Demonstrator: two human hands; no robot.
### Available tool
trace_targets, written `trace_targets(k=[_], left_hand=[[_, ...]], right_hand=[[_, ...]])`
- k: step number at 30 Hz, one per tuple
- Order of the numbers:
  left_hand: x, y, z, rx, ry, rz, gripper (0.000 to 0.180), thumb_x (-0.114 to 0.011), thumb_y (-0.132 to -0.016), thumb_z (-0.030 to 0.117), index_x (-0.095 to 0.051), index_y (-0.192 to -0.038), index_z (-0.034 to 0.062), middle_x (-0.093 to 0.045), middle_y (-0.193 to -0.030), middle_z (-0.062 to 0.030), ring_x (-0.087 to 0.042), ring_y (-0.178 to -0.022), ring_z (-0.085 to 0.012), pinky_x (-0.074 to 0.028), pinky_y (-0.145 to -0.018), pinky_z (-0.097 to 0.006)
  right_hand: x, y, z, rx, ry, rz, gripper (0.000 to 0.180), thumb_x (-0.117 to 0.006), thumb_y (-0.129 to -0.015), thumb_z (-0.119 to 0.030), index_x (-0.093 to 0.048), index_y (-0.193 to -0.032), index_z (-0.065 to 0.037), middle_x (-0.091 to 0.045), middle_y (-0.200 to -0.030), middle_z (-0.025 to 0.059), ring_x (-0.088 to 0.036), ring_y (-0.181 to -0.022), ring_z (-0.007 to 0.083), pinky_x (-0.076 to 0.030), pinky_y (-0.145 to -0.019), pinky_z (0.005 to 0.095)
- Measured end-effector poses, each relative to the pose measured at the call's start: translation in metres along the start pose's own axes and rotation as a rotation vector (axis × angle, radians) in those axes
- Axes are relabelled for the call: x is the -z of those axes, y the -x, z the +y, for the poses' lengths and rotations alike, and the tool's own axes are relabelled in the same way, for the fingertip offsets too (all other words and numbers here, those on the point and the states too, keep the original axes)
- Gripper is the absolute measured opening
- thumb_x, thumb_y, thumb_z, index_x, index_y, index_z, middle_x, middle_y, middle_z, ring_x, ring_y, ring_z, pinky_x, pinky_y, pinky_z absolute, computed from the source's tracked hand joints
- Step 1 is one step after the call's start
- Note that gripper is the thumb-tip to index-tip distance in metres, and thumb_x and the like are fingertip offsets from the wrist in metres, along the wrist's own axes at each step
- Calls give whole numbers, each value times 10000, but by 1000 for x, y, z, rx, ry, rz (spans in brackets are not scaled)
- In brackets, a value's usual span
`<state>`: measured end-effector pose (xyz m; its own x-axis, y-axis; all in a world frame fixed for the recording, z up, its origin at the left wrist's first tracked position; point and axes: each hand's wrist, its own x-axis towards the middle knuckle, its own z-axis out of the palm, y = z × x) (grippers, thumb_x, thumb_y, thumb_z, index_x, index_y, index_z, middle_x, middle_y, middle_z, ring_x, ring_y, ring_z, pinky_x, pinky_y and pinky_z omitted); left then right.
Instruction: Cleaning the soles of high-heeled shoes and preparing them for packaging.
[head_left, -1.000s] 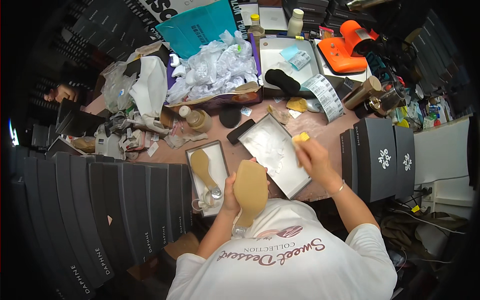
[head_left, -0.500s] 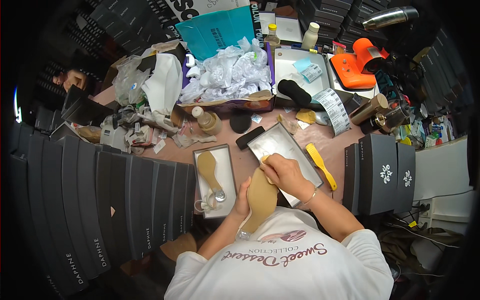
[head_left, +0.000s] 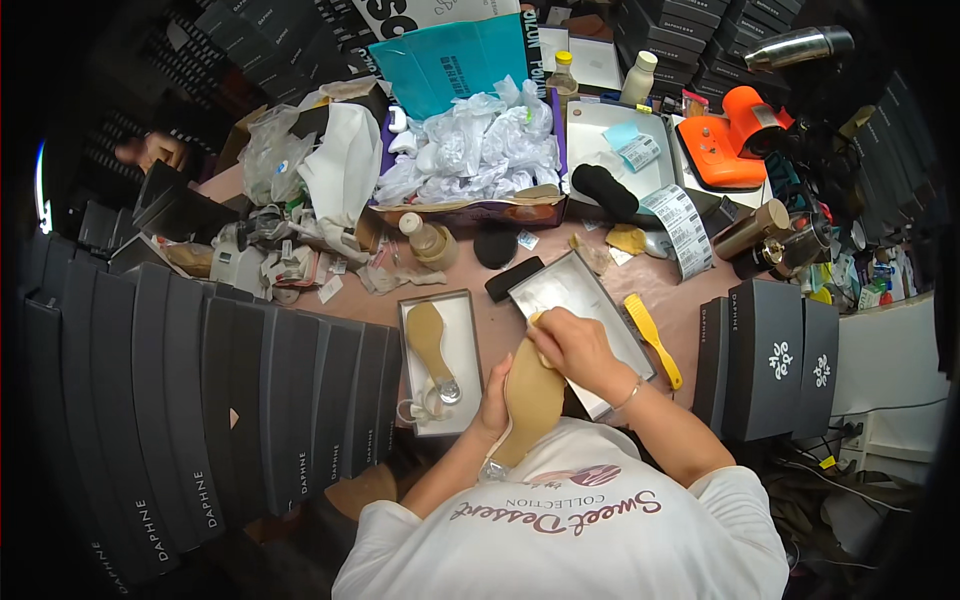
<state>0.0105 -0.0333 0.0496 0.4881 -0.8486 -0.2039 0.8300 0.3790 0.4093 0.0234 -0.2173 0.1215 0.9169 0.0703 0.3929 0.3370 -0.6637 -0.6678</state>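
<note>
My left hand holds a tan high-heeled shoe sole-up just in front of my chest. My right hand rests on the shoe's toe end, its fingers closed on a small pale cloth. The matching tan shoe lies in an open shoe box to the left of my hands. The box's grey lid lies beyond my right hand. A yellow brush lies on the table just right of the lid, with no hand on it.
Black shoe boxes are stacked along the left, and more stand at the right. Behind are crumpled white paper, a label roll, an orange device, a black phone and bottles. Another person's hand shows far left.
My right hand put the yellow brush down at the right of the lid and came back to the toe of the shoe. My left hand kept hold of the shoe.
</note>
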Motion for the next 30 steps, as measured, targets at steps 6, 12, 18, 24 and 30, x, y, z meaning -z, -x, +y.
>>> trace_targets(k=[6,12,18,24,30], left_hand=[[-46,-5,17,-73,-98,339,656,-302,-933,519,-409,-1363,35,-573,-1204,-171,-586,-1073,-255,-467,-934,-345],[-41,-11,17,-74,-113,243,709,-336,-923,521,-305,-1431,28,-498,-1329,-137,-501,-1202,-254,-374,-1038,-343],[-45,-18,18,-88,-90,222,731,-363,-889,567,-290,-1438,90,-507,-1270,-211,-610,-980,-299,-544,-760,-399],[-43,-19,56,-299,-116,171,735,-390,-870,546,-292,-1436,87,-515,-1269,-198,-610,-994,-294,-523,-820,-396],[-57,-28,87,-471,-179,-26,710,-396,-878,515,-308,-1431,79,-489,-1311,-183,-580,-1071,-272,-475,-915,-399]], right_hand=[[13,24,-30,46,-90,-96,120,-661,-831,-148,-584,-830,-56,-570,-711,103,-598,-584,277,-475,-500,334],[20,35,-34,25,-94,-67,126,-674,-818,-137,-574,-820,-60,-571,-714,102,-596,-577,278,-477,-505,339],[34,25,73,-206,231,-33,149,-664,-820,-186,-591,-894,-79,-600,-812,95,-608,-688,298,-494,-593,394],[51,29,56,-168,252,-17,475,-692,-817,-295,-556,-1201,-50,-569,-1160,181,-539,-1081,329,-454,-877,410],[-4,33,-16,-460,-942,-469,458,-716,-822,-227,-565,-1201,-18,-584,-1194,124,-536,-1132,229,-432,-939,353]])
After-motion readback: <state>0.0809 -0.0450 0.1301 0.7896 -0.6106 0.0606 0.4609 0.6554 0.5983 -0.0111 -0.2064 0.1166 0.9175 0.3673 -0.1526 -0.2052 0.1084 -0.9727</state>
